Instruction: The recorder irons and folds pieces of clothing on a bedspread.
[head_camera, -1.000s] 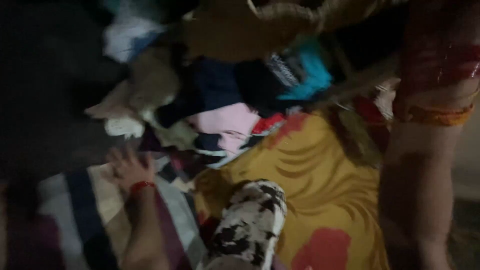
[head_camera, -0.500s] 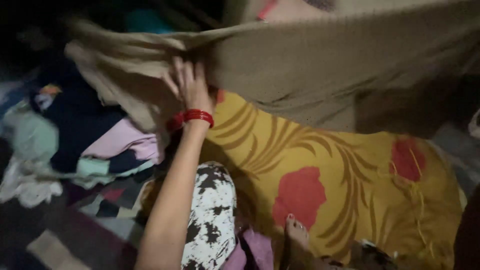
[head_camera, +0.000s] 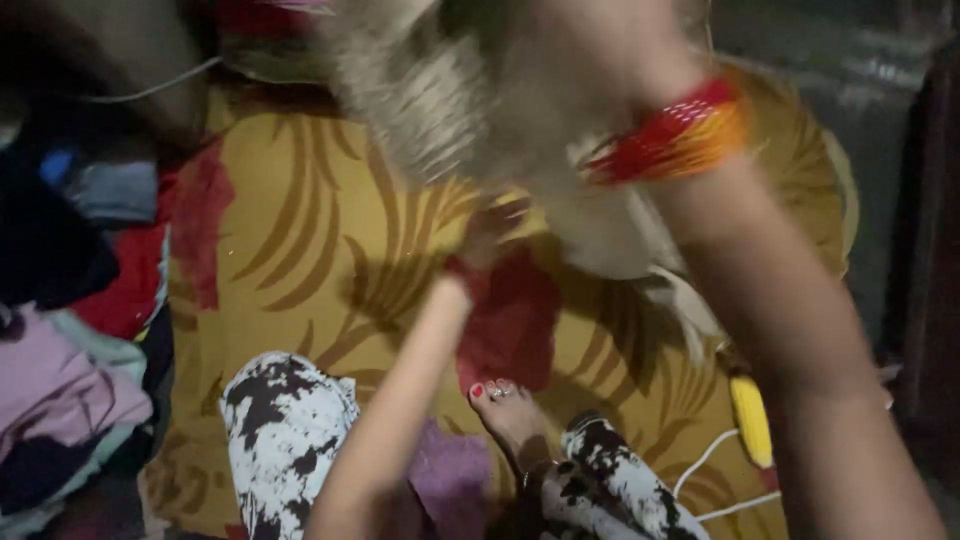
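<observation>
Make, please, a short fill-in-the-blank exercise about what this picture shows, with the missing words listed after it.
1. Both hands hold up a beige cloth above a yellow sheet printed with large ____ flowers.
2. The right hand wears red and orange ____ at the wrist.
3. The left hand reaches up under the ____.
4. The bare foot has toenails painted ____.

Missing words: red; bangles; cloth; red

No packages, labels, signs or screens visible, as far as the blurred, dim view allows
</observation>
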